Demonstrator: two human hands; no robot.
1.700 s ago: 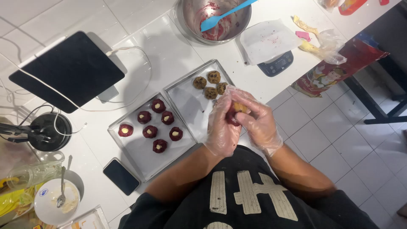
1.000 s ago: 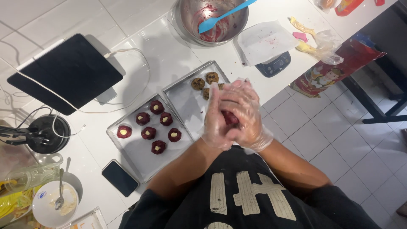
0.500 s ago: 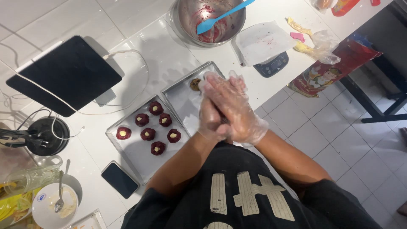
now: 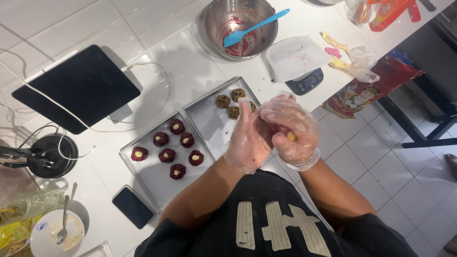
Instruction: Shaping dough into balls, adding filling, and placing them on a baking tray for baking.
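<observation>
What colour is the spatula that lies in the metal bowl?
The spatula is light blue; the head view shows it resting in the metal bowl.

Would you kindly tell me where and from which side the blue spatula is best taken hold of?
Grip the spatula by its handle end, which juts up past the bowl's right rim, coming from the right. The blade lies down inside the bowl in red batter, so the handle is likely the only clean, free part.
</observation>
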